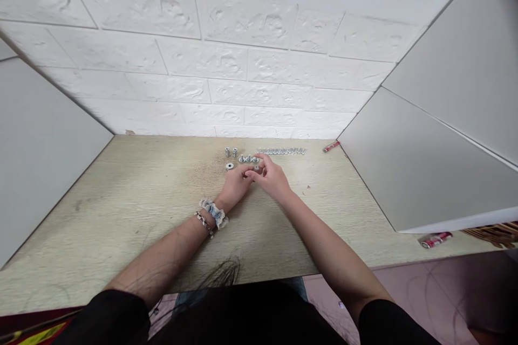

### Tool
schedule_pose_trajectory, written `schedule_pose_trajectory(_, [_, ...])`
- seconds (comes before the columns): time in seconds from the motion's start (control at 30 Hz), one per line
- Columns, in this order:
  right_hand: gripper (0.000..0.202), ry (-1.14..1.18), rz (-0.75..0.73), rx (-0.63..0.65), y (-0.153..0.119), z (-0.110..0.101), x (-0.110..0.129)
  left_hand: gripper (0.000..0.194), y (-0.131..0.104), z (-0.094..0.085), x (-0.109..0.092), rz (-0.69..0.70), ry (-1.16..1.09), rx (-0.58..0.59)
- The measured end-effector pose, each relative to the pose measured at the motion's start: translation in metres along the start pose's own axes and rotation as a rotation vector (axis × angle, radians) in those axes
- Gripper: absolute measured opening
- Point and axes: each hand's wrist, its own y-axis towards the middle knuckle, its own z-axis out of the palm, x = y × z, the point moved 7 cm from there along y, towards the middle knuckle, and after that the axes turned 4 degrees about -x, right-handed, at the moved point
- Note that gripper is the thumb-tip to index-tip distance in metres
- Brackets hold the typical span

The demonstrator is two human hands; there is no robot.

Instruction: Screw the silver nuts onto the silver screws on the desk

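Observation:
My left hand [237, 183], with a scrunchie and a chain bracelet at the wrist, meets my right hand [273, 178] over the tabletop. Fingers of both hands close around a small metal piece [256, 168] that shows between them. Just beyond my fingertips, three bolts with washers [249, 158] stand side by side. A round washer-like part [230, 166] lies by my left hand. Farther back are two upright metal fittings [235, 152] and a long row of small screws [281, 151]. Which hand bears the piece's weight is hard to see.
The pale wooden table [141, 199] meets a white brick-pattern wall [226, 59]. Grey-white panels stand at left [44, 145] and right [429, 161]. One red battery [331, 146] lies at the back right, another [436, 240] near the front right edge.

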Motion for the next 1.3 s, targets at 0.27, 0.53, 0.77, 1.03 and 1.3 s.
schedule_pose_trajectory(0.27, [0.051, -0.045, 0.057, -0.012, 0.001, -0.003, -0.003, 0.022, -0.001, -0.001, -0.001, -0.052, -0.076, -0.028])
schedule_pose_trajectory(0.53, [0.035, -0.077, 0.047, -0.105, 0.004, -0.009, -0.006, 0.027, 0.006, 0.002, 0.017, -0.199, -0.397, -0.049])
schedule_pose_trajectory(0.77, [0.021, -0.046, -0.176, -0.132, -0.001, -0.005, 0.011, 0.025, 0.005, -0.003, 0.014, -0.177, -0.257, -0.095])
schedule_pose_trajectory(1.03, [0.018, -0.105, -0.157, -0.126, -0.001, -0.004, 0.013, 0.020, 0.002, -0.009, 0.004, -0.102, -0.091, -0.110])
schedule_pose_trajectory(1.3, [0.022, -0.169, -0.065, -0.038, 0.001, -0.002, 0.007, 0.024, 0.000, 0.000, 0.005, -0.044, 0.105, -0.036])
